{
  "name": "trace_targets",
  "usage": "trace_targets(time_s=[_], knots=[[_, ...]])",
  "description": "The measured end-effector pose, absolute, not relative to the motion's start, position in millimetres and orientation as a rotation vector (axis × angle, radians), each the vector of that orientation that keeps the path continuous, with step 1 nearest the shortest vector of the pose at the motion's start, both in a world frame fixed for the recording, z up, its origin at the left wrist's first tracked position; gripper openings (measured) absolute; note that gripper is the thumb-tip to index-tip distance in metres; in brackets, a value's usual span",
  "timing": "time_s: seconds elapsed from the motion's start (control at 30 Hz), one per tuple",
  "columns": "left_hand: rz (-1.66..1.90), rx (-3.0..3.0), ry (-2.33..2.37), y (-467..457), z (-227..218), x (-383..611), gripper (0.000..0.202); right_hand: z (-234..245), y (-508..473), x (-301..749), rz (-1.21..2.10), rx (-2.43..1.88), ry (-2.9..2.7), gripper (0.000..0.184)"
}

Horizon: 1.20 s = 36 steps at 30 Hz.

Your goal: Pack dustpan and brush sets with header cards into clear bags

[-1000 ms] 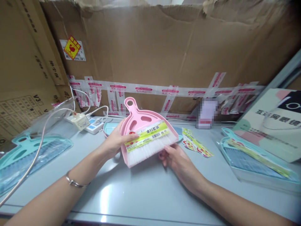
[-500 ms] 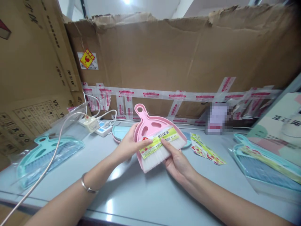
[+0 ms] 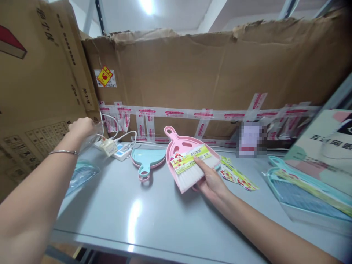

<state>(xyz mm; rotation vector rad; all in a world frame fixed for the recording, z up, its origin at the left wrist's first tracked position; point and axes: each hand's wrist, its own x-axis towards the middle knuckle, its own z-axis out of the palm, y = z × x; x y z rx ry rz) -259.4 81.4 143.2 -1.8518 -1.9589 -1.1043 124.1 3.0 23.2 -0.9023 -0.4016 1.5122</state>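
the right hand [image 3: 213,180] pinches the pink dustpan [image 3: 180,142] by its wide edge, thumb on top and fingers tucked below; the white-bristled hand brush [image 3: 189,176] sits in the pan, with a yellow-green card label [image 3: 184,161] across it; the pan is tipped, its looped handle pointing away, and it looks held up off the gray table [image 3: 165,223].

the left hand [image 3: 82,127] is well apart, over at the clear plastic bag [image 3: 92,138] on the left side; its fingers are bent, but i cannot tell if they pinch the plastic; a teal dustpan set [image 3: 82,173] lies just below that hand.

the step looks like minding the pink set with one hand while the other sees to the bag; the next move seems to need a firm right hand, so brush and pan stay together, and a soft left hand, so the white power strip [image 3: 123,151] is not bumped.

farther out, a teal dustpan [image 3: 148,158] lies upon a pink one, near the pan; loose card labels [image 3: 239,176] lie to the right.
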Motion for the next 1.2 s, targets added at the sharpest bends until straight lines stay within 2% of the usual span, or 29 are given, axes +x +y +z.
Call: trace_targets(time_s=[0.1, 0.2, 0.3, 0.37, 0.47, 0.57, 0.67, 0.77, 0.93, 1.07, 1.2], knots=[[-0.958, -1.678, -1.984, 64.3, 154.6, -241.2, 0.028, 27.0, 3.9, 122.6, 1.465, -0.895, -0.404, 0.03], [-0.915, -1.69, -1.635, 37.0, 162.5, -205.5, 0.022, 29.5, 5.2, 126.5, 1.458, -0.857, -0.422, 0.028], [-1.001, -2.175, -1.214, 15.4, 145.6, -163.9, 0.02, 31.4, 7.4, 136.1, 1.414, -0.824, -0.44, 0.03], [-0.93, -2.43, -1.117, 10.2, 121.0, -142.5, 0.021, 32.2, 9.4, 143.4, 1.356, -0.817, -0.428, 0.032], [-0.647, -2.642, -1.202, 13.7, 82.2, -128.9, 0.026, 31.9, 12.2, 152.1, 1.311, -0.82, -0.39, 0.032], [-0.385, -2.739, -1.319, 17.5, 65.0, -130.8, 0.033, 29.9, 14.4, 157.1, 1.308, -0.844, -0.384, 0.03], [-0.446, -2.744, -1.38, 14.2, 73.8, -125.5, 0.039, 27.8, 16.0, 160.7, 1.28, -0.871, -0.425, 0.031], [-0.526, -2.625, -1.413, 11.9, 84.3, -97.9, 0.028, 26.9, 17.1, 164.0, 1.274, -0.844, -0.482, 0.033], [-0.168, -2.431, -1.452, 23.7, 63.9, -49.9, 0.03, 25.8, 14.7, 164.9, 1.297, -0.85, -0.461, 0.034], [-0.118, -2.387, -1.521, 32.3, 47.9, -53.2, 0.013, 25.4, 10.1, 161.5, 1.355, -0.873, -0.434, 0.037], [-0.11, -2.393, -1.538, 32.7, 47.2, -65.1, 0.017, 27.5, 5.5, 157.7, 1.421, -0.897, -0.439, 0.038]])
